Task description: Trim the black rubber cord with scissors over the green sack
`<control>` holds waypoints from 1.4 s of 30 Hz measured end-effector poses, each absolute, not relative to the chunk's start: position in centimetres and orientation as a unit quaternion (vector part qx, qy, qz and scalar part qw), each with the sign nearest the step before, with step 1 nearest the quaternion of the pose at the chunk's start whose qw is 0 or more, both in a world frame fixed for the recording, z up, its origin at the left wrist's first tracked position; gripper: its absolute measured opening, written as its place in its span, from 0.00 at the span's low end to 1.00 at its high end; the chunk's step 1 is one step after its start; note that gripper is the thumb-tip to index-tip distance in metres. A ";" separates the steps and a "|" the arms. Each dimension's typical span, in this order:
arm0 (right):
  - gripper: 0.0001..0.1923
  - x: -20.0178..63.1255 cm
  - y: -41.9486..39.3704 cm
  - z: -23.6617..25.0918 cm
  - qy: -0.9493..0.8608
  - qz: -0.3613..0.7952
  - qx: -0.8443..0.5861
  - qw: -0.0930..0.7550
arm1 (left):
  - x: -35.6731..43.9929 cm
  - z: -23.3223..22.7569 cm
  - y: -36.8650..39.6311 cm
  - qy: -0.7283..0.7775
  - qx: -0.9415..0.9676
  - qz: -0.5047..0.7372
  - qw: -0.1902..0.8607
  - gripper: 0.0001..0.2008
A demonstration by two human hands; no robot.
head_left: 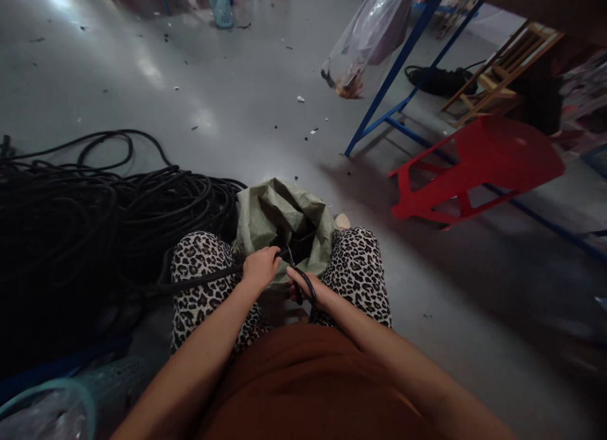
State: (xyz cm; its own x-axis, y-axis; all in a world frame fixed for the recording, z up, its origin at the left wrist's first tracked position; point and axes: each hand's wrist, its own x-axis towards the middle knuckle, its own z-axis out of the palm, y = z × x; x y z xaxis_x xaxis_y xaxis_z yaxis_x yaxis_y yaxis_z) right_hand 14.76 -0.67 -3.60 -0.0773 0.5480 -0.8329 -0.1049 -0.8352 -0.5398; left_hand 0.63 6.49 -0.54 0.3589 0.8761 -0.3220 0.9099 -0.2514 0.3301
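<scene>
Grey, glossy concrete floor (246,79) is spreading out ahead of the seated person, dotted with small scraps. Between the knees, the left hand (260,267) is closing its fingers around a black cable (203,277), which is running away to the left across the leopard-print trousers (199,288) toward a large tangled heap of black cable (85,219) lying on the floor well to the left of the hands. The right hand (308,288), just beside the left, is gripping a black scissor-like cutter (303,287), its loop handle curving over the fingers and its tip pointing at the cable near the left hand; whether the blades are touching the cable cannot be told. Just beyond both hands, an open green woven sack (275,215) is sitting between the legs, dark pieces showing inside its mouth. Farther to the right of the hands, a red plastic stool (478,168) is lying tipped on the floor beside a blue metal frame (393,79), with a clear plastic bag (365,35) hanging from above it. Near the left elbow, a teal mesh basket (71,396) is showing at the lower edge, and another teal basket (220,4) is standing far ahead.
</scene>
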 end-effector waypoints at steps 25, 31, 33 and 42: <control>0.22 15.0 -0.7 -3.6 -0.207 0.710 -0.639 0.215 | 0.2 -1.1 6.3 0.528 0.808 -0.045 0.257 0.16; 0.23 14.8 -0.6 -2.6 -0.223 0.689 -0.661 0.195 | 0.4 -1.2 6.2 0.542 0.798 -0.031 0.262 0.16; 0.23 14.8 -0.6 -2.9 -0.232 0.684 -0.662 0.199 | 0.4 -1.2 6.2 0.544 0.796 -0.027 0.265 0.16; 0.26 15.1 -1.0 -4.2 -0.278 0.659 -0.665 0.217 | 0.6 -1.3 6.3 0.552 0.791 -0.021 0.262 0.15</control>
